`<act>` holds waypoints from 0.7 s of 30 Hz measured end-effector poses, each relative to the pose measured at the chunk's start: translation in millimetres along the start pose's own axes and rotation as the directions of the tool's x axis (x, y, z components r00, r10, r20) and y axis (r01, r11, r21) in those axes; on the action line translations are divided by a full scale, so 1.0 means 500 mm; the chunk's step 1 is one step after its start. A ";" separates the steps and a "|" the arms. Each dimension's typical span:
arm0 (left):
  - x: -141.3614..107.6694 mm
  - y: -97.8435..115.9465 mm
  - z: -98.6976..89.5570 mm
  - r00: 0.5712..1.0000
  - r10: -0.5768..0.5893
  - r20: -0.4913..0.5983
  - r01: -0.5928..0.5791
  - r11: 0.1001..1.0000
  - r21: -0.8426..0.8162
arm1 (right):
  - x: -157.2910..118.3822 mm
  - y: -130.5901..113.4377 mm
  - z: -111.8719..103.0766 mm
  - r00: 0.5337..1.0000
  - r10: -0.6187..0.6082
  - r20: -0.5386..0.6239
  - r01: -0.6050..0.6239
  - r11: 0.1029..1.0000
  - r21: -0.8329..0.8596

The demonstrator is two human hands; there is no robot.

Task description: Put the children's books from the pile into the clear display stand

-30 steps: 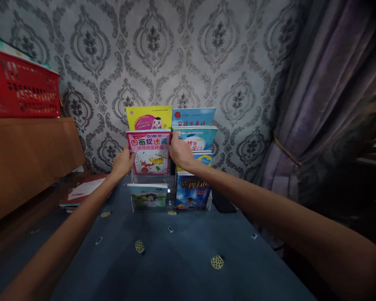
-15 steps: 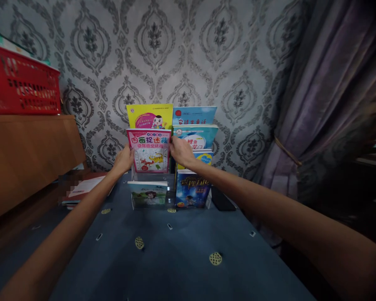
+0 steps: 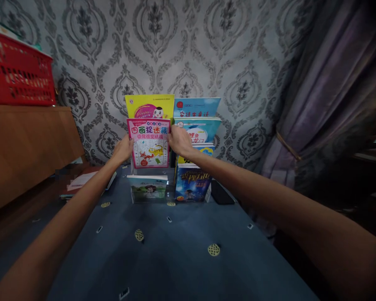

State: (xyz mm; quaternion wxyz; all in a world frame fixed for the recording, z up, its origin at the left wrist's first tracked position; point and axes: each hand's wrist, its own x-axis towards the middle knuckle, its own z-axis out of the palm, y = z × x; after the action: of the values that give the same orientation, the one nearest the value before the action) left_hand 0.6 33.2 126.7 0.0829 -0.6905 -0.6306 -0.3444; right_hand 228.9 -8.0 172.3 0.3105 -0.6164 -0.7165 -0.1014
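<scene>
Both my hands grip a pink book [image 3: 151, 144] with a fox and a tiger on its cover. My left hand [image 3: 123, 149] has its left edge, and my right hand [image 3: 181, 141] has its right edge. The book stands upright in a clear tiered rack [image 3: 150, 172], in front of a yellow book [image 3: 149, 105]. A green book [image 3: 148, 191] occupies the tier below. Beside them on the right stand two light blue books [image 3: 200, 108], a blue-and-yellow one [image 3: 207, 150] partly behind my right wrist, and a dark blue book [image 3: 192, 184] at the front.
The rack stands on a dark blue patterned cloth [image 3: 175, 259] against a papered wall. A black flat object [image 3: 222, 194] lies right of the rack. Papers [image 3: 83, 179] lie to the left, near a wooden cabinet [image 3: 31, 146] bearing a red basket [image 3: 20, 71]. A curtain [image 3: 303, 104] hangs at right.
The view has tilted slightly, so the rack and books appear a little higher. My hands keep hold of the pink book, which has barely moved against the rack.
</scene>
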 end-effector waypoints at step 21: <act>-0.002 0.012 0.007 0.999 -0.034 -0.026 0.036 0.998 0.045 | -0.049 0.008 0.016 0.972 -0.230 0.050 0.226 0.972 0.065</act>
State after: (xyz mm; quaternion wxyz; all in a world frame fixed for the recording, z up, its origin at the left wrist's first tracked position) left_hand 7.7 32.9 125.5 0.1004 -0.6729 -0.6492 -0.3401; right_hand 231.6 -23.2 151.1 0.2940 -0.5233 -0.7938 -0.0977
